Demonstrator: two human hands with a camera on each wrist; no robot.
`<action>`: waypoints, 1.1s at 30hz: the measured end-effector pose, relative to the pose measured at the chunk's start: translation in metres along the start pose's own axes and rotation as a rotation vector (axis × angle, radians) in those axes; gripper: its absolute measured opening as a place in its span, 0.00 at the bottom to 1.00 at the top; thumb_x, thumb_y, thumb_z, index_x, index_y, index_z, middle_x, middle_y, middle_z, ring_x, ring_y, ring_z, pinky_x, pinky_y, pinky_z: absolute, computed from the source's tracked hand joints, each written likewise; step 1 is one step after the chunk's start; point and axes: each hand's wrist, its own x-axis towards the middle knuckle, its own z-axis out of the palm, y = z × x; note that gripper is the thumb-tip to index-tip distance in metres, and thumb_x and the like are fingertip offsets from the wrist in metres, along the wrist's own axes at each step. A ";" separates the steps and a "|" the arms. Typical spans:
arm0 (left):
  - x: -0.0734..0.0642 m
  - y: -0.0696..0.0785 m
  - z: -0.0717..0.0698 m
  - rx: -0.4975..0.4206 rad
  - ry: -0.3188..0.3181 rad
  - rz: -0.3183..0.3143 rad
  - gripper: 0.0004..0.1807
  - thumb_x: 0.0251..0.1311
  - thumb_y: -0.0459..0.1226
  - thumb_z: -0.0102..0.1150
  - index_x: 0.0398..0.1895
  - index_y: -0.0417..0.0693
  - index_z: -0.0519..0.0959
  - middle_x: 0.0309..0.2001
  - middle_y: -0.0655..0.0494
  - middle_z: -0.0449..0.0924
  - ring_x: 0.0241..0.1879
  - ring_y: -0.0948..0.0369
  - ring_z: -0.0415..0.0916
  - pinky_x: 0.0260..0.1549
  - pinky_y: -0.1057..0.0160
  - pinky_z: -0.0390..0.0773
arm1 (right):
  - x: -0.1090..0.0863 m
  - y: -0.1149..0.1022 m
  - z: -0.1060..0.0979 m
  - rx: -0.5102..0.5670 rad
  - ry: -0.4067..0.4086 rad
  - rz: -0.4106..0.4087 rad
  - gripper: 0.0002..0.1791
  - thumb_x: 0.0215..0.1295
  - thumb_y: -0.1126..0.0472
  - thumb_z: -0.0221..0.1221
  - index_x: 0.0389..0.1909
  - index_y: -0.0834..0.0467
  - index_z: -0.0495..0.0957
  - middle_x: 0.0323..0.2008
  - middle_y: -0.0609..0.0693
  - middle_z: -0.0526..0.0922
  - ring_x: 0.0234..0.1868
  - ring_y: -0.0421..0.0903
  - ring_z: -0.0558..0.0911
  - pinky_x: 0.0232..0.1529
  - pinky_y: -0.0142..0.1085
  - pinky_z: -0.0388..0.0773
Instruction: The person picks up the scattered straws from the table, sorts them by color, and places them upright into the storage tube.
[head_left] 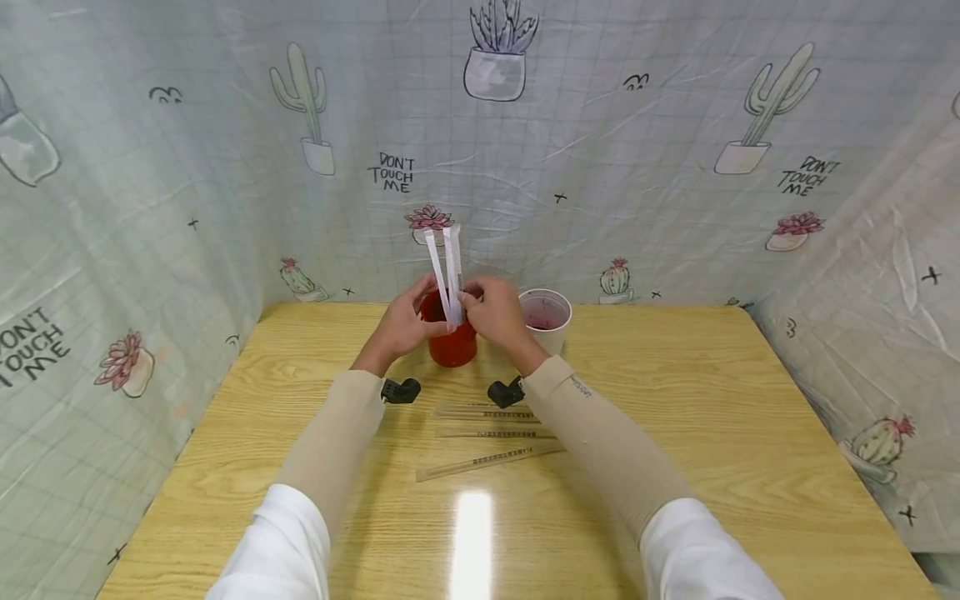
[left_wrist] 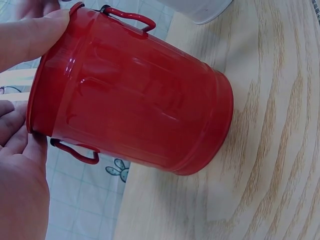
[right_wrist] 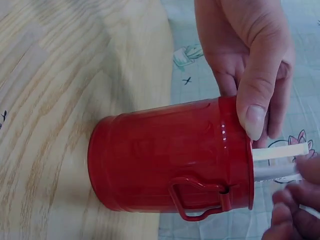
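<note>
By the left hand (head_left: 405, 323), a red bucket (head_left: 453, 348) is being gripped at the rim; by the right hand (head_left: 497, 310), a white strip (head_left: 457, 267) is being pinched above it, between the hands.

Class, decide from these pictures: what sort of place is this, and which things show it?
Probably a screened-off work or recording corner: cactus-print sheeting surrounds three sides, a wood-grain table stands against it, and small black devices sit at the wrists. The wider room is hidden.
</note>
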 end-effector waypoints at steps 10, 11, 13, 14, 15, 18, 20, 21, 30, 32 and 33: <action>-0.002 0.004 0.001 0.016 0.011 -0.017 0.56 0.60 0.33 0.74 0.86 0.51 0.49 0.82 0.49 0.60 0.83 0.48 0.53 0.80 0.45 0.60 | -0.021 0.002 -0.016 -0.071 -0.020 -0.079 0.15 0.71 0.61 0.64 0.54 0.65 0.83 0.48 0.60 0.85 0.41 0.55 0.79 0.43 0.44 0.81; -0.002 0.004 0.001 0.014 0.010 -0.017 0.56 0.59 0.33 0.74 0.86 0.51 0.49 0.82 0.49 0.60 0.83 0.48 0.54 0.80 0.45 0.60 | -0.025 0.003 -0.018 -0.078 -0.026 -0.091 0.15 0.70 0.61 0.64 0.53 0.65 0.83 0.48 0.60 0.85 0.40 0.55 0.80 0.43 0.44 0.80; -0.001 0.003 0.001 0.012 0.008 -0.016 0.56 0.58 0.34 0.75 0.85 0.51 0.50 0.82 0.49 0.59 0.83 0.48 0.55 0.79 0.45 0.62 | -0.033 0.004 -0.024 -0.095 -0.043 -0.109 0.15 0.70 0.61 0.64 0.53 0.64 0.84 0.49 0.60 0.85 0.41 0.56 0.80 0.43 0.44 0.80; -0.001 0.003 0.000 0.012 0.008 -0.017 0.56 0.58 0.34 0.75 0.85 0.51 0.50 0.82 0.49 0.59 0.82 0.48 0.56 0.79 0.44 0.62 | -0.037 0.005 -0.026 -0.105 -0.048 -0.121 0.15 0.70 0.61 0.65 0.53 0.64 0.84 0.49 0.60 0.85 0.41 0.57 0.80 0.44 0.45 0.81; -0.001 0.004 0.000 0.008 0.010 -0.020 0.56 0.58 0.34 0.76 0.85 0.53 0.51 0.82 0.49 0.59 0.82 0.48 0.56 0.78 0.44 0.63 | -0.041 0.006 -0.028 -0.113 -0.055 -0.132 0.15 0.70 0.61 0.65 0.52 0.64 0.84 0.49 0.60 0.86 0.42 0.58 0.81 0.45 0.45 0.81; -0.001 0.004 -0.001 0.007 0.017 -0.036 0.56 0.58 0.36 0.76 0.85 0.56 0.52 0.83 0.51 0.57 0.82 0.47 0.56 0.78 0.43 0.64 | -0.054 0.010 -0.035 -0.132 -0.083 -0.154 0.14 0.70 0.61 0.65 0.52 0.64 0.84 0.49 0.59 0.86 0.42 0.57 0.82 0.45 0.45 0.82; -0.003 0.005 -0.002 0.018 0.043 -0.053 0.55 0.58 0.38 0.76 0.85 0.56 0.52 0.84 0.52 0.54 0.83 0.45 0.54 0.78 0.42 0.63 | -0.063 0.012 -0.037 -0.135 -0.111 -0.161 0.14 0.70 0.62 0.65 0.52 0.63 0.84 0.49 0.59 0.86 0.42 0.56 0.82 0.44 0.44 0.82; -0.005 0.006 -0.002 0.020 0.055 -0.059 0.56 0.58 0.40 0.76 0.85 0.56 0.52 0.85 0.53 0.52 0.83 0.45 0.52 0.79 0.41 0.62 | -0.067 0.014 -0.039 -0.139 -0.124 -0.162 0.13 0.70 0.62 0.66 0.52 0.62 0.84 0.49 0.58 0.86 0.42 0.55 0.82 0.44 0.43 0.82; -0.011 0.017 0.011 -0.066 0.208 0.052 0.56 0.57 0.46 0.78 0.84 0.51 0.54 0.84 0.53 0.53 0.84 0.48 0.50 0.81 0.47 0.59 | -0.101 0.030 -0.055 -0.148 -0.220 -0.183 0.10 0.68 0.63 0.67 0.47 0.61 0.85 0.46 0.57 0.86 0.41 0.54 0.81 0.44 0.40 0.80; -0.012 0.019 0.016 -0.124 0.230 0.095 0.55 0.58 0.44 0.78 0.84 0.49 0.54 0.84 0.53 0.55 0.84 0.52 0.52 0.81 0.51 0.58 | -0.108 0.036 -0.060 -0.152 -0.230 -0.173 0.09 0.68 0.63 0.67 0.46 0.60 0.85 0.45 0.55 0.86 0.41 0.54 0.81 0.42 0.39 0.78; -0.012 0.020 0.019 -0.151 0.236 0.115 0.55 0.58 0.43 0.77 0.84 0.48 0.54 0.83 0.52 0.56 0.84 0.53 0.53 0.82 0.52 0.57 | -0.111 0.040 -0.063 -0.157 -0.235 -0.166 0.08 0.68 0.63 0.67 0.46 0.59 0.85 0.45 0.54 0.86 0.41 0.53 0.81 0.42 0.38 0.77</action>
